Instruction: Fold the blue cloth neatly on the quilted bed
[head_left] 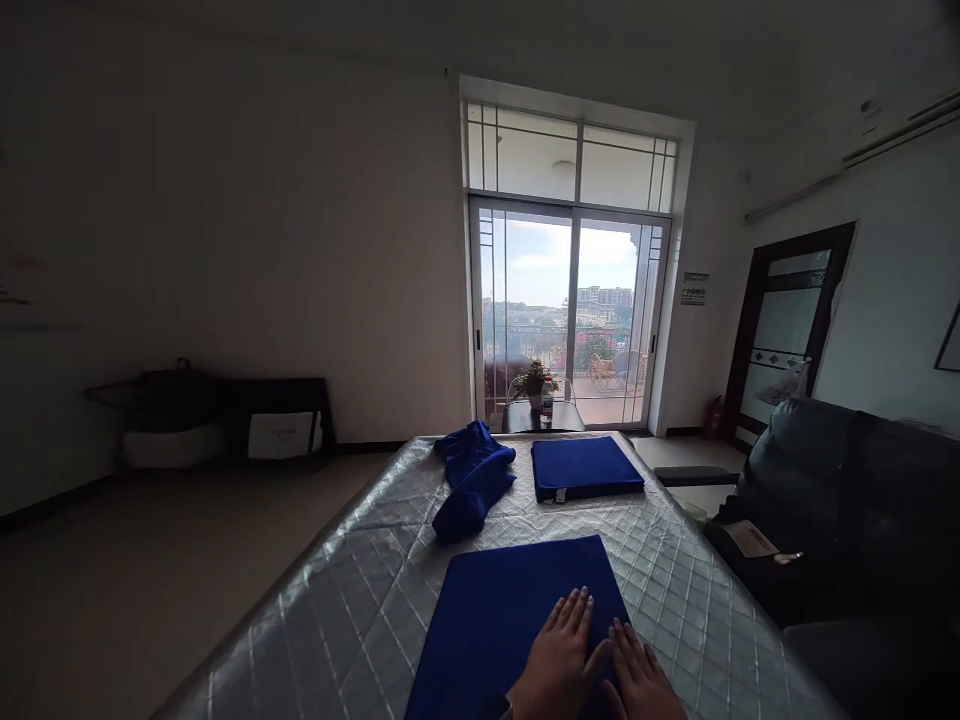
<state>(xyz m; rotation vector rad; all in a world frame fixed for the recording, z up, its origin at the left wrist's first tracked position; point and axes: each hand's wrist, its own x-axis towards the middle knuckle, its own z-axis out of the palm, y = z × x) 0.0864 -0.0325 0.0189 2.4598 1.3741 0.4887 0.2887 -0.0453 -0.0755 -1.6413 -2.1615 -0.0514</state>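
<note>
Your left hand (pixel 559 650) and right hand (pixel 637 672) lie flat, fingers together, side by side on the near cloth (pixel 495 620), spread on the mattress (pixel 360 590). Beyond the cloth sits a folded stack (pixel 585 468), with a crumpled cloth (pixel 471 478) to its left. A sofa (pixel 847 500) stands right of the mattress.

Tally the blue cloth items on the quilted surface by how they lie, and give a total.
Flat cloth under both hands: 1, the near blue cloth, with the left hand and right hand lying flat on it.
Neatly folded: 1, the folded blue cloth.
Crumpled: 1, the crumpled blue cloth.
Total: 3, all on the quilted surface.
</note>
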